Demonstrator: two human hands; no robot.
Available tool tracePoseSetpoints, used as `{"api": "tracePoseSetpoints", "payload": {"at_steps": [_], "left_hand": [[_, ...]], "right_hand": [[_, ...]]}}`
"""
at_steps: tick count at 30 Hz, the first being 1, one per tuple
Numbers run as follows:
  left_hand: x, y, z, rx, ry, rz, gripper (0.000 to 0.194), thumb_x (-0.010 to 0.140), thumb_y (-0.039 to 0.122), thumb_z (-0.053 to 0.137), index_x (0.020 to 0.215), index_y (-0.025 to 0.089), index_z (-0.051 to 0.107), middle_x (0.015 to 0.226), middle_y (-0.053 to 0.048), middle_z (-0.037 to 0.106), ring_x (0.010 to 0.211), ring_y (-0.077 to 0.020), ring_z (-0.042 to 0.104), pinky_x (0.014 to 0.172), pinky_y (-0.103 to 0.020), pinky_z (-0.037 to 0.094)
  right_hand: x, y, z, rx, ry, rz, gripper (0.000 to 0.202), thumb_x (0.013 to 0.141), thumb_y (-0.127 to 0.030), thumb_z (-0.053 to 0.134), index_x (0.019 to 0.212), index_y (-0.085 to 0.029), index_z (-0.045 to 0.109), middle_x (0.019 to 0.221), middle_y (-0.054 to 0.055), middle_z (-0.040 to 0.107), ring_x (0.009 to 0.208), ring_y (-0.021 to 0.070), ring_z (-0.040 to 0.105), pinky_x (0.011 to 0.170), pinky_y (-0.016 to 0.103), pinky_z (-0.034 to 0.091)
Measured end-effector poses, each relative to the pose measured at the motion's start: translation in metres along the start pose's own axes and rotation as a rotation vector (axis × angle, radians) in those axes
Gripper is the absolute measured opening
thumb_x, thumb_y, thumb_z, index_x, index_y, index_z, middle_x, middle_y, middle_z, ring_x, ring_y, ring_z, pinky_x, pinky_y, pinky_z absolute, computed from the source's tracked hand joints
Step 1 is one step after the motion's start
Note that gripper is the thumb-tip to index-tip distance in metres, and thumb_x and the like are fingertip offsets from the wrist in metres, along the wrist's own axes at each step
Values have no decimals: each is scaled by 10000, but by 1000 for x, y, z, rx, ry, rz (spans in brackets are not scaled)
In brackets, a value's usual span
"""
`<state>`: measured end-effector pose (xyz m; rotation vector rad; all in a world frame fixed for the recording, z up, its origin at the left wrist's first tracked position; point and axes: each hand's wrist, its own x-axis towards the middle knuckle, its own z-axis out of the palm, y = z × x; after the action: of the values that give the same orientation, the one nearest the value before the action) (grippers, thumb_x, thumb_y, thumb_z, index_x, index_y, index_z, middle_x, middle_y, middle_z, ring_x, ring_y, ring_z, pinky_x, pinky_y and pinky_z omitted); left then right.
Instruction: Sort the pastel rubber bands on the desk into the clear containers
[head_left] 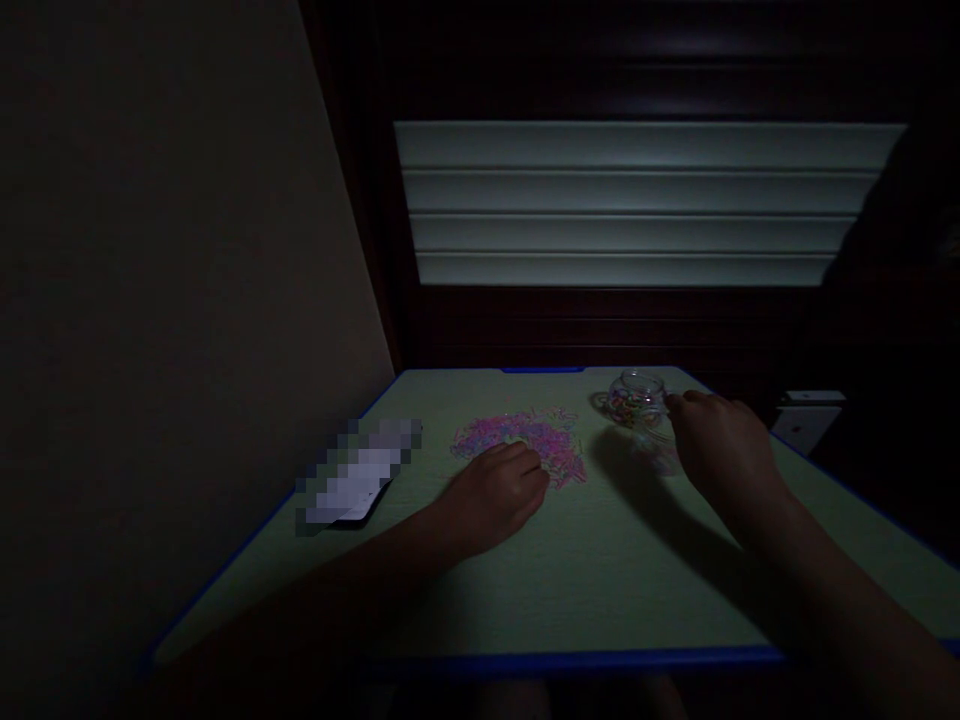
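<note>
A spread pile of small, thin pink and purple pieces, perhaps paper clips or little bands, lies on the table. My left hand rests at the near edge of this pile, its fingers curled and closed; whatever they hold is hidden. Further right, my right hand is raised with its fingertips pinched together beside two clear containers. The glass jar at the back has multicoloured pieces in it. Just in front of it, a second clear container, partly behind my hand, has some pinkish pieces. Anything in the pinch is too small and dark to name.
The pale table has a blue edge. A flat device or pad, blurred by pixels, lies on the left. White boxes stand beyond the right edge. A wall rises on the left, and a dark panel with pale slats stands behind.
</note>
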<state>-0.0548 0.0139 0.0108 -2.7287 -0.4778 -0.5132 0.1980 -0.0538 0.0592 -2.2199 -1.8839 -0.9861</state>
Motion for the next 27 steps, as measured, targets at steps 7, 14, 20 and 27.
{"api": "tracePoseSetpoints", "payload": {"at_steps": [7, 14, 20, 27], "left_hand": [[0, 0, 0, -7, 11, 5, 209, 924, 164, 394, 837, 144, 583, 810, -44, 542, 775, -165, 476, 730, -306, 394], [0, 0, -1, -1, 13, 1, 213, 928, 177, 396, 821, 149, 578, 798, -42, 539, 761, -162, 477, 713, -298, 394], [0, 0, 1, 10, -2, 4, 208, 926, 173, 395, 837, 149, 581, 807, -43, 542, 779, -170, 477, 724, -304, 392], [0, -1, 0, 11, -4, 6, 215, 928, 179, 392, 837, 152, 585, 799, -42, 539, 765, -166, 479, 713, -304, 394]], "right_hand": [[0, 0, -1, -1, 17, -7, 236, 804, -76, 427, 884, -128, 643, 808, 128, 656, 695, 214, 606, 581, 305, 341], [0, -1, 0, -8, 19, -17, 225, 820, -80, 416, 853, -132, 632, 789, 112, 649, 711, 220, 607, 598, 313, 337], [-1, -5, -7, 22, 66, -80, 185, 813, -94, 451, 854, -147, 624, 809, 114, 646, 743, 209, 585, 636, 312, 334], [1, -8, -7, 93, 98, -259, 179, 818, -121, 504, 948, -151, 623, 867, 92, 646, 808, 217, 578, 706, 315, 350]]}}
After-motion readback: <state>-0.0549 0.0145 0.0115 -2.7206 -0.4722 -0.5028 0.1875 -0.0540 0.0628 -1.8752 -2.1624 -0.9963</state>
